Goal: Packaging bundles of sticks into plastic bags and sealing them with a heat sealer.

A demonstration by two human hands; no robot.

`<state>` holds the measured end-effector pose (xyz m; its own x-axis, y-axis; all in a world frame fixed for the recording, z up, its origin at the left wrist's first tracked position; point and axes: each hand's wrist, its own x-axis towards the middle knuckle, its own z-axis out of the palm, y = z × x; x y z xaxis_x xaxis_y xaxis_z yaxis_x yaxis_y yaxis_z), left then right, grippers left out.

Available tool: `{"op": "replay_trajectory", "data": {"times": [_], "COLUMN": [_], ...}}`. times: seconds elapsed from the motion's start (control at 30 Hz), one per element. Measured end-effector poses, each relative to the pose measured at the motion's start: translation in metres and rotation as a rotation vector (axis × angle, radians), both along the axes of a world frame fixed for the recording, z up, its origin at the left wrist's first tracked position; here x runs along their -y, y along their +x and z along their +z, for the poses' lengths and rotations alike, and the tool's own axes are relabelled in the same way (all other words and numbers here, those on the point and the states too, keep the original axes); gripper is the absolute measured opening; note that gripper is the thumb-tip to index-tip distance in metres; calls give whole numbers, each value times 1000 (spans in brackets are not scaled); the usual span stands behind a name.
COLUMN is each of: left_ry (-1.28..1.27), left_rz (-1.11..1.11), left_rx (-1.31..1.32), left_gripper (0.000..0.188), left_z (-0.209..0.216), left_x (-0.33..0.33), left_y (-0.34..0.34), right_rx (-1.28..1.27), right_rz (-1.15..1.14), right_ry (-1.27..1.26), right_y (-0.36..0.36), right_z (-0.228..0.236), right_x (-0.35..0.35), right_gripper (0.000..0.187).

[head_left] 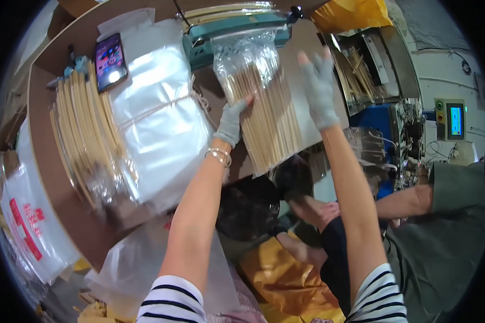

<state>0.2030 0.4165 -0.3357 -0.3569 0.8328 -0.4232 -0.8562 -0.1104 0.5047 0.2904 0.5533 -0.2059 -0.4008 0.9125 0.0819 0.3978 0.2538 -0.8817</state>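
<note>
A clear plastic bag of thin wooden sticks (272, 116) lies slanted on the brown table (213, 86). Its loose mouth reaches up to a teal bar-shaped bag sealer (242, 29). My left hand (233, 123), in a grey glove with bare fingertips, grips the bag's left edge; its thumb shows on top and the other fingers are mostly hidden. To the right of the bag, my right hand (318, 89), gloved the same way and slightly blurred, is raised with fingers apart and nothing in it.
Left of the bag lie a string-tied stack of clear bags (156, 118), a phone (111, 62) and several filled stick bags (83, 124). A metal tray with loose sticks (355, 72) stands at right. Another person's arm (407, 202) is close on the right, near a lit control panel (450, 119).
</note>
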Motion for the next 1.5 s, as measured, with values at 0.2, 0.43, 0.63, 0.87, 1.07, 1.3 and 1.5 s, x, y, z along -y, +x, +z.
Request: {"op": "replay_trajectory", "data": {"times": [0.2,0.43,0.63,0.87,1.07,1.3,1.5], "left_ry": [8,-142,-234,-593,-457,-444,-429], "left_rz": [-273,-573,-469,-1257,-841,-729,-712], "left_rx": [-39,-176,-1584,-2228,-2272,-1897,-1803], "left_gripper": [43,47,54,51,14,23,28], "left_z": [75,209,271,204,182,195,198], "left_x": [138,280,370,454,444,433,425], "left_y": [27,39,-64,-124,-95,-118,-82], "right_rx": [-86,-102,-82,221,38,-103,421], "right_rz": [146,-19,-185,-60,450,939,1278], "right_ry": [-769,-1088,-715,147,-49,110,64], "right_y": [117,161,162,260,149,8,52], "right_z": [33,113,192,149,181,123,60], "right_x": [151,342,414,436,414,480,462], "right_gripper": [96,90,94,44,41,54,55]}}
